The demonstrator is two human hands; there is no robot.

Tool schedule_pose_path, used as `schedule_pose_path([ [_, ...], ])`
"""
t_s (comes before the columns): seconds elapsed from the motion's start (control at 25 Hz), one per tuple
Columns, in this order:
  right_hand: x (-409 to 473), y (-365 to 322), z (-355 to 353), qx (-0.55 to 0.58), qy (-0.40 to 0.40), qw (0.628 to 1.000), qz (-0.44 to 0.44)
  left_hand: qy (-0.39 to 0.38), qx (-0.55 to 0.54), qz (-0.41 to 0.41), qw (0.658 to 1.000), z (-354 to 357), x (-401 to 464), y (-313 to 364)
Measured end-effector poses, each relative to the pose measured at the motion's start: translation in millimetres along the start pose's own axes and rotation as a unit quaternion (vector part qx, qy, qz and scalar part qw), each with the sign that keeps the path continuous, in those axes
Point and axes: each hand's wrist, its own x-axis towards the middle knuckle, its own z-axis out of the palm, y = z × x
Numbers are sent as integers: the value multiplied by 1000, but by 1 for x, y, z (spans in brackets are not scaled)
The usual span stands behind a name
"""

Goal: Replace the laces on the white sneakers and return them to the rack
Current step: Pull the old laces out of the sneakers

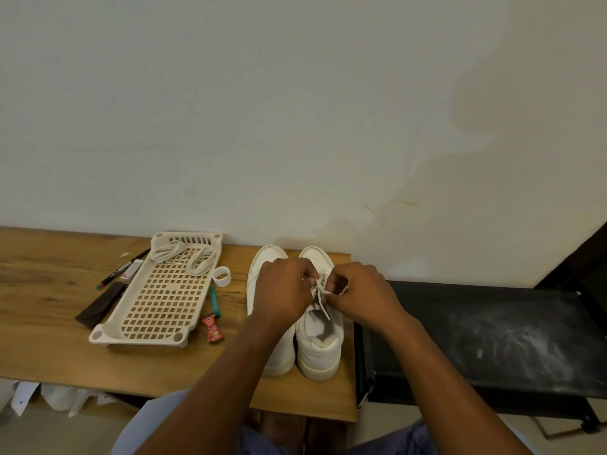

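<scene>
So over on the left the rack [164,292] lies flat on the table [49,323] with a loose lace [184,257] piled at its far end; the white sneakers [317,349] stand side by side just right of it, toes to the wall. Left hand [284,292] and right hand [358,295] meet over the right-hand shoe, fingers [307,274] pinched on the lace ends [320,290] between them; the shoe's long axis runs straight away from the person, so I'd guess the next pull goes sideways.

Grainy wooden table [49,323], perforated plastic rack [164,297], matt white sneakers [320,349]
</scene>
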Motion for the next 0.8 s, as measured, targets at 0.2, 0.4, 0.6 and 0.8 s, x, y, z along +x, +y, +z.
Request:
schedule_pose_path([
  [0.2, 0, 10, 0, 54, -15, 998, -15, 78, -131, -58, 987, -14, 1, 3],
  [0.4, 1, 9, -2, 108, -24, 993, -28, 226, -370, -204, 878, -41, 8, -9],
  [0.6, 1, -3, 13, 97, 4, 995, -32, 215, -512, -268, 787, -55, 11, -10],
  [0.8, 5, -5, 14, 185, 20, 982, -20, 96, -159, -162, 969, -35, 1, -21],
])
